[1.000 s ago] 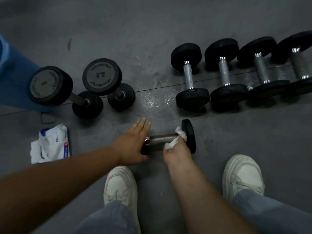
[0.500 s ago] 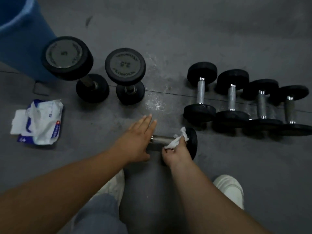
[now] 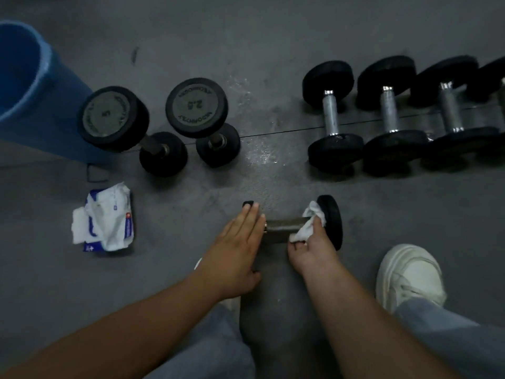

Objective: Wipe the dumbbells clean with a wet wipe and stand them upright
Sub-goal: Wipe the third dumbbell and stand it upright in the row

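Grey floor (image 3: 273,36): left hand (image 3: 237,247) fingers (image 3: 250,214) flat on dumbbell (image 3: 284,225), right hand (image 3: 311,253) pinches wipe (image 3: 310,228); wipe pack (image 3: 106,217) left.

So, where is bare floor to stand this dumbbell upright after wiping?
Bare grey floor lies between the upright black dumbbell marked 2.5 and the nearest lying black dumbbell with chrome handle. Another patch lies between the white-and-blue wipe pack and the left hand. To the right the lying row is crowded.
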### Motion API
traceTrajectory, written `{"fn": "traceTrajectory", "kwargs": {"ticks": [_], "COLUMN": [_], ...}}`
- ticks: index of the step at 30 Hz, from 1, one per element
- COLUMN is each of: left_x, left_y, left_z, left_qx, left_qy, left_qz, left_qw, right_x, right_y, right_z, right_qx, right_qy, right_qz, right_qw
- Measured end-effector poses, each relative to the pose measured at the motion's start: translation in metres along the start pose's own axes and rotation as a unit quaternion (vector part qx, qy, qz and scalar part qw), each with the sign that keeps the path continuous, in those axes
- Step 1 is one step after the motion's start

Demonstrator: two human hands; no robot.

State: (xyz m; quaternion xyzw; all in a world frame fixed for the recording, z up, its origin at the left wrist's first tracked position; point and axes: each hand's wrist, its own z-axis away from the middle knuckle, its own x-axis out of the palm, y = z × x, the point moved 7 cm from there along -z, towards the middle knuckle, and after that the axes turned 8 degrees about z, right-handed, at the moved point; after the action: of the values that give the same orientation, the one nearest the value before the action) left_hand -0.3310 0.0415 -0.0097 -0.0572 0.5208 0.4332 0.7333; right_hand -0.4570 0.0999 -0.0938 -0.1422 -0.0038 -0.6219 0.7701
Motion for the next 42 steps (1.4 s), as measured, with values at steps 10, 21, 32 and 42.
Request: {"fn": "traceTrajectory", "kwargs": {"ticks": [10, 21, 32, 42], "left_x": [-0.042, -0.041, 0.002, -0.023], "left_y": [-0.009, -0.037, -0.035, -0.047], "left_z": [-0.049, -0.082, -0.033, -0.066], "left_qx": [-0.039, -0.064, 0.01, 0.008], "left_qy": [-0.115, 0.0, 0.112, 0.045], "left_qz": [-0.046, 0.118, 0.126, 0.156], "left_qw": [0.992, 0.991, 0.986, 0.987], "right_x": [0.005, 0.046, 0.073, 0.072], "right_y": [-0.003, -0.03, -0.025, -0.012], "right_z": [0.005, 0.054, 0.039, 0.038], "right_qx": [0.061, -0.202, -0.473, -0.439], "right_qy": [0.05, -0.068, 0.067, 0.036], "right_qz": [-0.077, 0.284, 0.837, 0.876], "right_qw": [0.994, 0.935, 0.267, 0.197]}}
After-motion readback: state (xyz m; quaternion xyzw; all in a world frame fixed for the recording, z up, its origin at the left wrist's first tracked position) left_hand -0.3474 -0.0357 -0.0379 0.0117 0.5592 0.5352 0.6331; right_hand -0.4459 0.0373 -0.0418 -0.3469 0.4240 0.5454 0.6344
